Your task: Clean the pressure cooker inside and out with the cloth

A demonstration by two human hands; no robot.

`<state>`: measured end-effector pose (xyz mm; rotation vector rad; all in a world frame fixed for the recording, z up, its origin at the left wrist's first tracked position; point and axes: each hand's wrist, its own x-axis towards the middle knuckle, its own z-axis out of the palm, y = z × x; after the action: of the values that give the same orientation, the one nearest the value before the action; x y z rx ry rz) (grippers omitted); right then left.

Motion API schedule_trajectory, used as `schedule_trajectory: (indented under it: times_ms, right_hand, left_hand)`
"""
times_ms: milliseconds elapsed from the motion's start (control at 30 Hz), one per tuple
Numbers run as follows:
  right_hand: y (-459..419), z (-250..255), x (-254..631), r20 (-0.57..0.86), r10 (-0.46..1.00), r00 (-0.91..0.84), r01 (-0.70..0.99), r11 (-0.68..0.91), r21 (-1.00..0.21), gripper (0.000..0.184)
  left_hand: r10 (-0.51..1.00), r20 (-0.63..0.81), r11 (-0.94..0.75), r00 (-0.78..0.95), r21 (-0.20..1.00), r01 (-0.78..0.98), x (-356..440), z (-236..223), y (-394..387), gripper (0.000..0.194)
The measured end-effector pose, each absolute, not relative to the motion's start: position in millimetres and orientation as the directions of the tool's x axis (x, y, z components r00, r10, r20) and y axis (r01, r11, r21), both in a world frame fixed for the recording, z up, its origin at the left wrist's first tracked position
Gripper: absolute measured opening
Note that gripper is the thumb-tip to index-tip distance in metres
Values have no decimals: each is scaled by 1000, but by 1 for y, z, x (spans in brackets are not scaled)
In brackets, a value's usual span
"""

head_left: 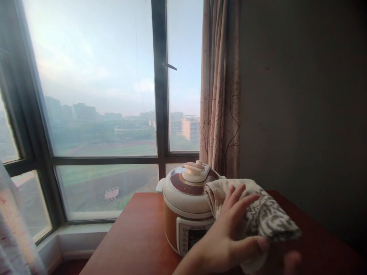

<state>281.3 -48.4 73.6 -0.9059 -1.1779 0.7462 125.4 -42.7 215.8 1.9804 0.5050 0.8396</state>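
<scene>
A white and brown electric pressure cooker (187, 206) stands upright on a reddish-brown table, its lid on. Against its right side is a folded cream towel (275, 215) with a dark grey swirl pattern, hiding that part of the cooker. My left hand (226, 229) reaches in from the bottom, fingers spread and thumb stretched out to the right. Its fingers overlap the towel; whether they press on it, I cannot tell. Only a blurred fingertip of my right hand (292, 261) shows at the lower right, below the towel. The rest of that hand is hidden or out of frame.
The table (129, 233) reaches towards a large window (100, 95) with a dark frame and a handle (170, 67). A patterned curtain (219, 88) hangs behind the cooker, beside a dark wall (301, 95). Another pale curtain (20, 229) is at the lower left.
</scene>
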Motion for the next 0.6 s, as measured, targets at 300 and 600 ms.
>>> schedule_trajectory:
  times_ms: [300,600]
  right_hand:
    - [-45,140,308,-168,903,395,-538,79,-839,78]
    - [0,155,274,700,704,120,462,585,-667,54]
  left_hand:
    - [688,567,-653,454,756,47,92,202,-24,29]
    - [697,695,-485,-175,638,598,-21,181,65,39]
